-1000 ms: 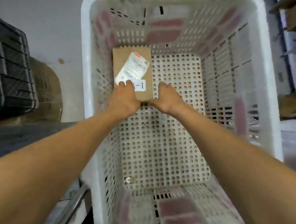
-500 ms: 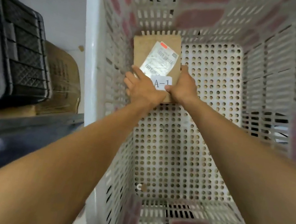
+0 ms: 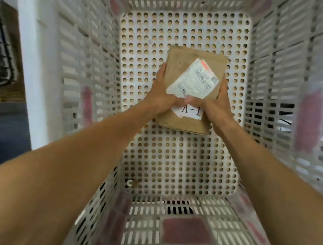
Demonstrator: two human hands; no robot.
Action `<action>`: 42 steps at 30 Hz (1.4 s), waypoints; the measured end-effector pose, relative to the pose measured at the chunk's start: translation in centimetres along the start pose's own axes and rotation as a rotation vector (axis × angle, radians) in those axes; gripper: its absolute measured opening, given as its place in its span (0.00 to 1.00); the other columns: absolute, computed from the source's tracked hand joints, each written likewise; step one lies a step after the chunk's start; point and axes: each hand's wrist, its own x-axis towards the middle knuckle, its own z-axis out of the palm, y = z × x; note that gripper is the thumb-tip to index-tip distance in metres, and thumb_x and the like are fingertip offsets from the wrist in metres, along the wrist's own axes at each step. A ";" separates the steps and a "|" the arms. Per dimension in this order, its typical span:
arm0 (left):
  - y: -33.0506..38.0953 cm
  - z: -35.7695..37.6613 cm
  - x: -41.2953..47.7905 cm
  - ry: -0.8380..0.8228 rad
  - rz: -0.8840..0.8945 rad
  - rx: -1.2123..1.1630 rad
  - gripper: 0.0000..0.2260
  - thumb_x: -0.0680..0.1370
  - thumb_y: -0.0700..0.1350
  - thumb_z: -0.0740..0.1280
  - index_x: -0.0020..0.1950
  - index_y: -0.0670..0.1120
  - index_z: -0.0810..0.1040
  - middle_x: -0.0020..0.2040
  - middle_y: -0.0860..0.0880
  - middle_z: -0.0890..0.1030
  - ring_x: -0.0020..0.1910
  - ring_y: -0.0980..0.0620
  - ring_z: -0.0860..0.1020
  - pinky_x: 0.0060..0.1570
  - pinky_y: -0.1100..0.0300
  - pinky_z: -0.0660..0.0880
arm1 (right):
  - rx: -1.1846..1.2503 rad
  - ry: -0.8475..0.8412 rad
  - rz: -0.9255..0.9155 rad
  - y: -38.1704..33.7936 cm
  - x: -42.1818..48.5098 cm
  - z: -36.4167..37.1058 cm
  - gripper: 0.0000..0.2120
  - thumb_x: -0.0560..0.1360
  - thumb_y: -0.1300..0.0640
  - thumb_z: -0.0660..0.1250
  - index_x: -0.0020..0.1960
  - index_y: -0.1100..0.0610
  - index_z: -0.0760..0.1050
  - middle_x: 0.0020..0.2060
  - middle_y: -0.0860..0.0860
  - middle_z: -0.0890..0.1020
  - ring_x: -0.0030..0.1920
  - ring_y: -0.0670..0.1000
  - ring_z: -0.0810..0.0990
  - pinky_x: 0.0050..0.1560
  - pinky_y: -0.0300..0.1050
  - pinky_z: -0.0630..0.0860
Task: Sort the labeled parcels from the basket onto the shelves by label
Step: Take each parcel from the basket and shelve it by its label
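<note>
Inside basket (image 3: pixel 170 166): left hand (image 3: pixel 160 94), right hand (image 3: pixel 218 106) clasp parcel (image 3: pixel 186 65) between them, apparently raised.

Forearms (image 3: pixel 69 167), left hand (image 3: pixel 161 95) and right hand (image 3: pixel 219 107) are all bare.

The basket (image 3: pixel 59 64) is white, round holes dotting its floor, dull red patches on its slotted walls. Inside it the parcel (image 3: pixel 184 62) is brown, its label (image 3: pixel 191 111) white with black lettering.
</note>
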 end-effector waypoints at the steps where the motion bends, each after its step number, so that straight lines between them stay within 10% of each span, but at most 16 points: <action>1: -0.7 0.0 0.1 -0.012 0.013 -0.020 0.63 0.53 0.56 0.80 0.78 0.56 0.44 0.75 0.50 0.63 0.72 0.50 0.64 0.71 0.49 0.65 | 0.021 -0.001 -0.009 0.5 0.2 0.0 0.61 0.55 0.56 0.82 0.78 0.42 0.50 0.68 0.46 0.73 0.65 0.47 0.75 0.63 0.52 0.76; 20: 2.9 -0.5 -5.7 -0.106 0.196 -0.140 0.48 0.60 0.38 0.78 0.75 0.53 0.58 0.64 0.52 0.78 0.63 0.52 0.76 0.62 0.49 0.75 | 0.169 -0.064 -0.138 -3.0 -5.4 -2.5 0.52 0.60 0.67 0.77 0.76 0.45 0.56 0.63 0.46 0.78 0.61 0.47 0.78 0.59 0.48 0.78; 42: 16.6 -4.4 -41.1 -0.158 0.793 0.006 0.41 0.70 0.30 0.73 0.76 0.49 0.56 0.60 0.55 0.77 0.57 0.63 0.77 0.48 0.70 0.75 | 0.217 0.030 -0.720 -16.1 -40.2 -6.1 0.57 0.56 0.72 0.78 0.77 0.51 0.53 0.65 0.51 0.76 0.63 0.50 0.77 0.55 0.43 0.79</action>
